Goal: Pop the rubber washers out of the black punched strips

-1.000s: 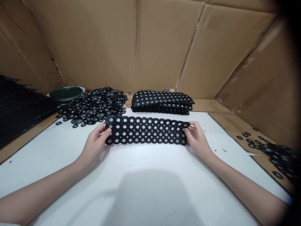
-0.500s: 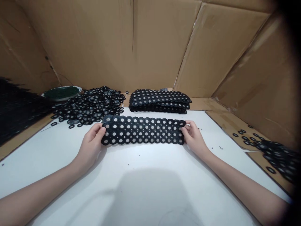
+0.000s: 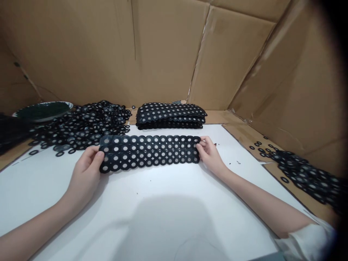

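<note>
A long black strip of joined rings (image 3: 149,152), several rows deep with pale centres, is stretched between my two hands above the white table. My left hand (image 3: 88,165) pinches its left end, thumb on the front face and fingers behind. At the other end, my right hand (image 3: 210,154) grips the edge between thumb and fingers. The strip's left end looks closer to me than its right. Behind it lies a stack of similar black ring strips (image 3: 171,114), the upper ones slightly bowed.
Loose black rings (image 3: 92,123) are heaped at the back left, beside a shallow dish (image 3: 58,105) with dark green contents. More rings (image 3: 307,170) lie along the right side on cardboard. Cardboard walls (image 3: 168,50) enclose the back and sides of the white table (image 3: 163,210).
The whole view has shifted, so the scene sits further left. Both hands still hold the strip, its left end now nearer the camera. A pale sleeve has come into view at the lower right.
</note>
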The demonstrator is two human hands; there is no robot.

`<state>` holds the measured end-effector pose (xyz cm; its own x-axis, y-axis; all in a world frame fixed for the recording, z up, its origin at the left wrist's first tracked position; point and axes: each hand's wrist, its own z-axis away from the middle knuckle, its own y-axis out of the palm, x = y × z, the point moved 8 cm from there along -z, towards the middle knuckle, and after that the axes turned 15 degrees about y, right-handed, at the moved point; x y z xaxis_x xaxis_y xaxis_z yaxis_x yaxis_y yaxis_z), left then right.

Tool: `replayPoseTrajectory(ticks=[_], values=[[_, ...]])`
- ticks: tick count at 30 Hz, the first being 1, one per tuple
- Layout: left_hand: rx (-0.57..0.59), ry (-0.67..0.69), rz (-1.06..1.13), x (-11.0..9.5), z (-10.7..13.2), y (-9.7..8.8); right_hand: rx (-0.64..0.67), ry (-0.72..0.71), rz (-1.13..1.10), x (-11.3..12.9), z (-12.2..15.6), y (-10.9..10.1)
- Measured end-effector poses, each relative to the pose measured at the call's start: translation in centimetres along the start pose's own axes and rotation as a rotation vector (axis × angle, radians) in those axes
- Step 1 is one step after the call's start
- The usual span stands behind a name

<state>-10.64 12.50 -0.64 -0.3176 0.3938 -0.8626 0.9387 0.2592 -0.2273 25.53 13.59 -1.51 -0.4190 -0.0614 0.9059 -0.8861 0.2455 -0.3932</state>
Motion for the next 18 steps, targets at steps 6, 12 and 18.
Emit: replayPoseTrajectory(ticks=[6,12,18], values=[[-0.032,-0.062,0.103,-0.12,0.09,0.28,0.0,0.0,0.006,-0.13,-0.07,-0.05],[-0.04,-0.125,0.156,-0.33,0.34,0.54,0.005,0.012,0.019,-0.18,-0.09,-0.1],[-0.025,-0.095,0.151,0.21,0.26,0.32,0.002,0.008,0.022,-0.13,-0.09,-0.05]])
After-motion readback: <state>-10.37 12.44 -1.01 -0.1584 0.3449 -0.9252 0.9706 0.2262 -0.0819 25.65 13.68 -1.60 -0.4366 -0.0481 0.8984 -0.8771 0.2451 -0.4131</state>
